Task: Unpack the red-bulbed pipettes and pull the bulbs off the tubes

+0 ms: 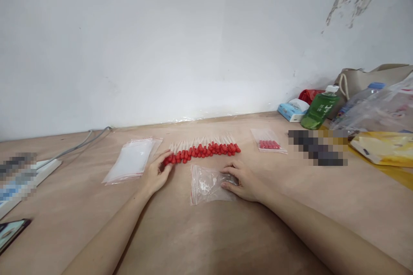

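Observation:
A row of droppers with red bulbs lies across the middle of the wooden table. My left hand rests at the row's left end, its fingertips touching the leftmost droppers, fingers stretched out. My right hand pinches the right edge of a clear zip bag that lies flat in front of the row. A stack of empty zip bags sits to the left of my left hand. A filled zip bag with red-bulbed droppers lies to the right of the row.
A white power strip with a grey cable and a phone are at the left edge. At the right stand a green bottle, a tissue pack, a yellow packet, plastic bags and a beige tote. A white wall runs behind.

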Demonstrator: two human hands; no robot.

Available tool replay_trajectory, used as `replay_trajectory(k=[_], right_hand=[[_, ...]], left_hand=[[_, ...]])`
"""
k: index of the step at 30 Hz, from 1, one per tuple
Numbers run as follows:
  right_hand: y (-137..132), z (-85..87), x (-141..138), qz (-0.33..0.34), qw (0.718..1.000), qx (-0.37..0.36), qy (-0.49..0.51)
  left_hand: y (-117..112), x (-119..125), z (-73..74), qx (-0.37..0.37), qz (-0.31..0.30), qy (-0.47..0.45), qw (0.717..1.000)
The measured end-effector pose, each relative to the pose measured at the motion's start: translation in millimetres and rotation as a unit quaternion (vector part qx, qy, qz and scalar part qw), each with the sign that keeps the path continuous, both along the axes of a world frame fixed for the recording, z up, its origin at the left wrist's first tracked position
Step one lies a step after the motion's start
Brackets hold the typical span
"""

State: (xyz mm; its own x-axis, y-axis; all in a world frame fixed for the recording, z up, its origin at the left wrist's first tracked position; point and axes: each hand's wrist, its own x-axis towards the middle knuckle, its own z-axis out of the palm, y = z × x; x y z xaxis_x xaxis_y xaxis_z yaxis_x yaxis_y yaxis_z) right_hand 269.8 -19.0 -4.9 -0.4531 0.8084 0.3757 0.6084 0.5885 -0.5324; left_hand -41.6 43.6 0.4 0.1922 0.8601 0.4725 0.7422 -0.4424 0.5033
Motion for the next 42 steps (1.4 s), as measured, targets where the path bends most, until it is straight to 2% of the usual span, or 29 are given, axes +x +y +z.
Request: replay_trajectory(k=[5,10,16,18,21,23,24,26,29,32,34,36,38,40,42], right_hand=[[-0.2,-0.4,-0.1,0.000,1.000,0.007,0.000],[-0.8,0.0,-0.6,0.005,1.000,0.009,-0.004],[-2.3,3.6,-0.1,0.025,0.999,0.006,-0.025],[-3.3,5.4,0.7,0.027,0.999,0.006,-0.036],[-5.4,8.4,1.5,0.022,0.998,0.010,-0.051],[-6.7,10.1,1.4,0.026,0.997,0.010,-0.067],[-7.2,10.6,1.2,0.032,0.996,0.008,-0.078],[-7.5,10.8,0.4,0.048,0.993,0.008,-0.104],[-7.1,9.3,-0.3,0.068,0.987,0.012,-0.144],[-6.5,7.7,0.8,0.081,0.982,-0.005,-0.172],[-5.9,6.8,2.3,0.086,0.979,-0.020,-0.183],[-4.8,5.9,4.0,0.088,0.978,-0.028,-0.186],[-3.7,5.8,5.5,0.090,0.978,-0.032,-0.184],[-2.9,7.2,6.4,0.095,0.978,-0.034,-0.181],[-3.3,10.2,6.8,0.111,0.975,-0.041,-0.187]], left_hand=[[-3.0,0.0,4.6,-0.031,0.010,0.066,0.997],[-5.7,4.9,8.1,-0.036,0.025,0.067,0.997],[-2.1,5.7,7.9,-0.049,-0.011,0.103,0.993],[-3.8,5.0,7.8,-0.028,0.004,0.093,0.995],[-16.5,10.9,10.1,0.072,0.029,0.047,0.996],[-31.8,22.7,12.8,0.125,0.000,0.028,0.992],[-40.2,30.5,13.9,0.126,-0.035,0.036,0.991],[-55.6,47.0,14.6,0.082,-0.125,0.084,0.985],[-68.3,62.6,12.1,-0.022,-0.206,0.189,0.960],[-69.9,59.2,10.1,-0.084,-0.235,0.268,0.931],[-69.6,51.3,11.0,-0.104,-0.228,0.279,0.927],[-70.0,44.7,12.7,-0.117,-0.219,0.259,0.933],[-69.6,42.4,13.5,-0.133,-0.203,0.200,0.949],[-66.9,44.3,12.4,-0.151,-0.170,0.095,0.969],[-61.8,48.3,9.8,-0.175,-0.123,-0.011,0.977]])
